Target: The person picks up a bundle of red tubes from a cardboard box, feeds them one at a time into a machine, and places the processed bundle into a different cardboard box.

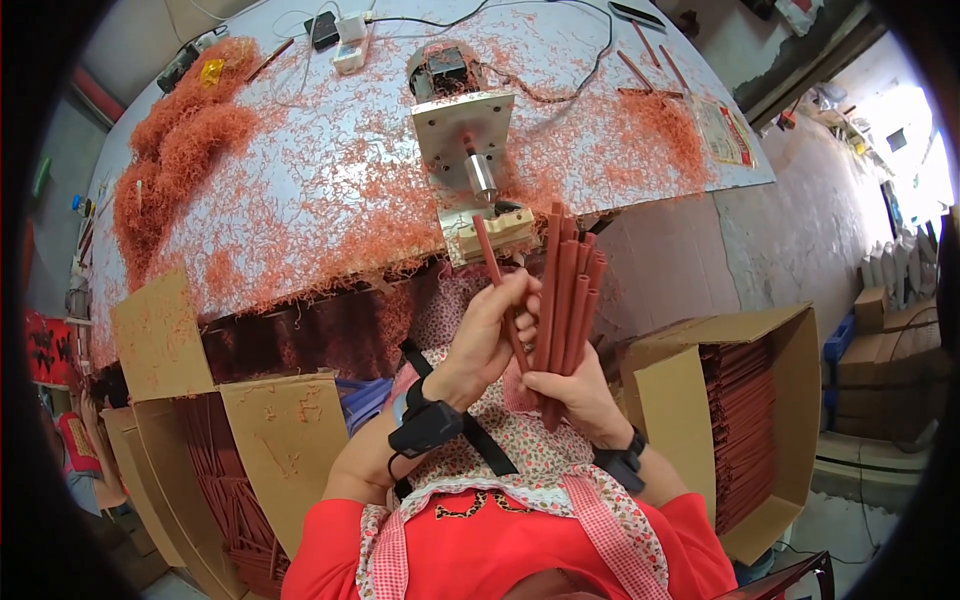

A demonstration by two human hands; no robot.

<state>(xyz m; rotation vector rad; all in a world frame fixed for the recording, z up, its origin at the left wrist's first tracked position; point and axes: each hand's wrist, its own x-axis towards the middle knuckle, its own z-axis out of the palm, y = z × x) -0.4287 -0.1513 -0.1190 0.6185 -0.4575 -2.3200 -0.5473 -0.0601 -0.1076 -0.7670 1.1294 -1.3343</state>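
Observation:
In my right hand (575, 388) is an upright bundle of reddish-brown tubes (570, 290), some showing hollow upper ends. Just left of the bundle, my left hand (497, 325) pinches a single reddish-brown tube (488, 250), tilted with its top leaning left. The upper end of that tube overlaps the metal block (490, 238) at the table's front edge; I cannot tell whether they touch. Behind the block stands a motor (443, 72) with a square metal plate (465, 125) and a silver pointed spindle head (481, 178).
Curly orange-red shavings cover much of the white table (300, 175), with a large heap (165, 165) at left. Cardboard boxes of tubes stand at left (285, 425) and right (675, 410). Cables and a power strip (350, 55) lie at the back. Another person's arm (95, 440) shows far left.

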